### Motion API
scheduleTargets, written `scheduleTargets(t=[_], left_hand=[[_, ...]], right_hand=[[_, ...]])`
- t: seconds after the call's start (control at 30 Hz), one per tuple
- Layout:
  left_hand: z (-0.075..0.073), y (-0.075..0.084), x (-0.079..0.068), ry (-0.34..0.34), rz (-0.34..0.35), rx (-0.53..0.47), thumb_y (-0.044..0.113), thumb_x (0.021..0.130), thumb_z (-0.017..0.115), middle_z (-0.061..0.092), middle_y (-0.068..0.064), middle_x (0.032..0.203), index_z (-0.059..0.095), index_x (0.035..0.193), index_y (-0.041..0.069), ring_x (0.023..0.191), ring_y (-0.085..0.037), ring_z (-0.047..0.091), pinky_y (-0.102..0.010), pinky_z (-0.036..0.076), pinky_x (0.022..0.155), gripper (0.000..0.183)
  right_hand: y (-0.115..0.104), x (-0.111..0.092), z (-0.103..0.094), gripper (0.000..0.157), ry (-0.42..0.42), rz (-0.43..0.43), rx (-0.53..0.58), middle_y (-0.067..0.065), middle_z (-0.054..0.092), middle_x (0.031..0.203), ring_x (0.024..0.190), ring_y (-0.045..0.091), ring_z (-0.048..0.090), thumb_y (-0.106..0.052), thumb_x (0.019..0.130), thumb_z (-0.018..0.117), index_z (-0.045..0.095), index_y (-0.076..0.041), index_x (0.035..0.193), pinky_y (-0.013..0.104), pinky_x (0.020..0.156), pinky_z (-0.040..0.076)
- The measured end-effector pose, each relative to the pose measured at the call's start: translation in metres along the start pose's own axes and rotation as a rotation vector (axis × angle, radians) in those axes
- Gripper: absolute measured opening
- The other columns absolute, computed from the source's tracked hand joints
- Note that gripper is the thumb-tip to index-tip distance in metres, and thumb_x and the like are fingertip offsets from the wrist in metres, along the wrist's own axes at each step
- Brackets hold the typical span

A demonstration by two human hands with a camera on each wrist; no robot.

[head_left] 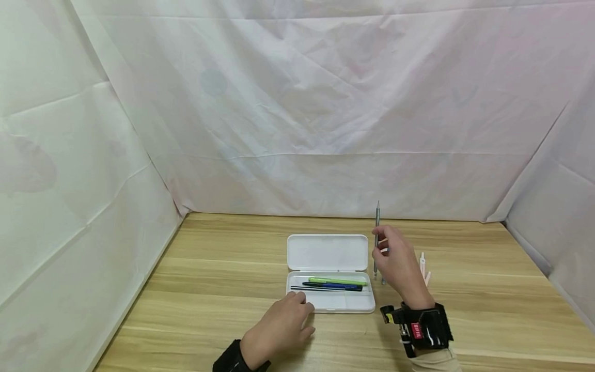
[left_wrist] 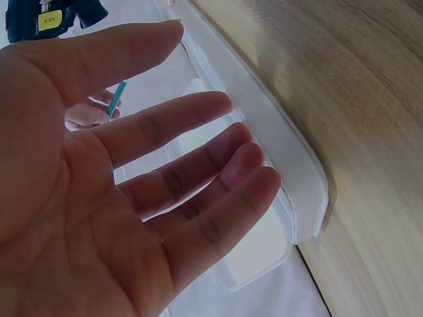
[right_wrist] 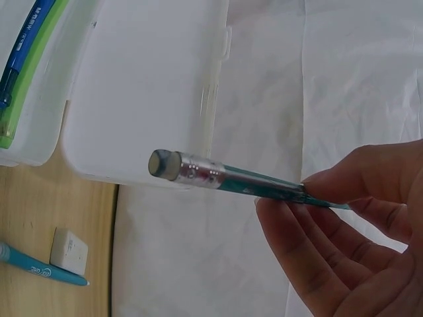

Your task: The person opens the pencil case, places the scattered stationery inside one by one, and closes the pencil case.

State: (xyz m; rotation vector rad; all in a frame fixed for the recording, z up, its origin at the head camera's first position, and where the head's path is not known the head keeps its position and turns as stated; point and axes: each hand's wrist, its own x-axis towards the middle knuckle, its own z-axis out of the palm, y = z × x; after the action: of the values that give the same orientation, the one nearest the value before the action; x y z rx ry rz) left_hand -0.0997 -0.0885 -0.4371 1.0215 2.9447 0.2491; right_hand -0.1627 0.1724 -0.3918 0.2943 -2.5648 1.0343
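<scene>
My right hand (head_left: pixel 397 261) pinches a teal pencil (right_wrist: pixel 258 183) between thumb and fingers, above the table just right of the pencil case. The pencil has a silver ferrule and a worn eraser end; in the head view its point is up. The white pencil case (head_left: pixel 325 310) lies with its lid (head_left: pixel 327 252) swung back. Inside it are a green pen (head_left: pixel 341 281), a blue pen (head_left: pixel 334 285) and a thin dark stick (head_left: pixel 307 289). My left hand (head_left: pixel 282 321) is at the case's front left edge, fingers loosely bent, nothing in its palm (left_wrist: pixel 79 198).
On the table (head_left: pixel 209 268) to the right lie a white eraser (right_wrist: pixel 69 251) and a teal pen (right_wrist: pixel 39 265), mostly hidden by my right hand in the head view. Pale pink and white pens (head_left: pixel 422 264) lie farther right. White cloth walls (head_left: pixel 325 186) surround the table's back and sides.
</scene>
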Motion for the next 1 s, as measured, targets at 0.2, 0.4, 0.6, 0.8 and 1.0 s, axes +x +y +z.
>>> scheduleTargets(t=[0.2,0.4,0.6,0.8,1.0], left_hand=[[-0.0003,0.0002,0.0007,-0.007,-0.002,0.0,0.033,0.082,0.077,0.055,0.003,0.085,0.072,0.095,0.01,0.078,-0.01,0.05,-0.023,0.046,0.068,0.027],[-0.0008,0.0008,0.0015,-0.013,-0.006,-0.001,0.033,0.082,0.077,0.055,0.003,0.085,0.072,0.096,0.01,0.078,-0.011,0.05,-0.023,0.046,0.067,0.027],[-0.0008,0.0008,0.0029,-0.024,-0.011,-0.005,0.033,0.082,0.076,0.056,0.003,0.087,0.072,0.096,0.01,0.079,-0.011,0.05,-0.023,0.046,0.068,0.027],[-0.0006,0.0005,0.0032,-0.022,-0.012,-0.011,0.033,0.082,0.076,0.057,0.003,0.087,0.072,0.096,0.01,0.079,-0.011,0.051,-0.023,0.047,0.068,0.027],[0.0003,0.0009,0.0025,-0.015,-0.009,-0.008,0.033,0.082,0.077,0.057,0.003,0.087,0.072,0.096,0.01,0.079,-0.01,0.051,-0.023,0.047,0.069,0.027]], right_hand=[[-0.0008,0.0002,0.0007,0.034,0.0,0.002,-0.001,0.018,0.06,0.108,0.091,0.029,0.063,0.01,0.087,0.06,0.057,0.003,0.12,0.041,0.075,0.056],[-0.0004,0.0004,0.0021,0.034,-0.002,-0.007,-0.002,0.017,0.06,0.108,0.091,0.029,0.063,0.01,0.087,0.06,0.057,0.004,0.121,0.041,0.075,0.056],[-0.0002,0.0009,0.0036,0.034,-0.013,-0.002,0.0,0.019,0.06,0.109,0.092,0.029,0.063,0.01,0.087,0.06,0.057,0.004,0.121,0.041,0.075,0.056],[-0.0009,0.0011,0.0066,0.034,-0.027,-0.004,0.007,0.02,0.06,0.111,0.093,0.029,0.064,0.01,0.087,0.061,0.057,0.005,0.121,0.04,0.076,0.056],[-0.0007,0.0007,0.0085,0.033,-0.029,-0.024,0.003,0.021,0.06,0.111,0.092,0.029,0.064,0.011,0.087,0.06,0.057,0.005,0.119,0.04,0.076,0.057]])
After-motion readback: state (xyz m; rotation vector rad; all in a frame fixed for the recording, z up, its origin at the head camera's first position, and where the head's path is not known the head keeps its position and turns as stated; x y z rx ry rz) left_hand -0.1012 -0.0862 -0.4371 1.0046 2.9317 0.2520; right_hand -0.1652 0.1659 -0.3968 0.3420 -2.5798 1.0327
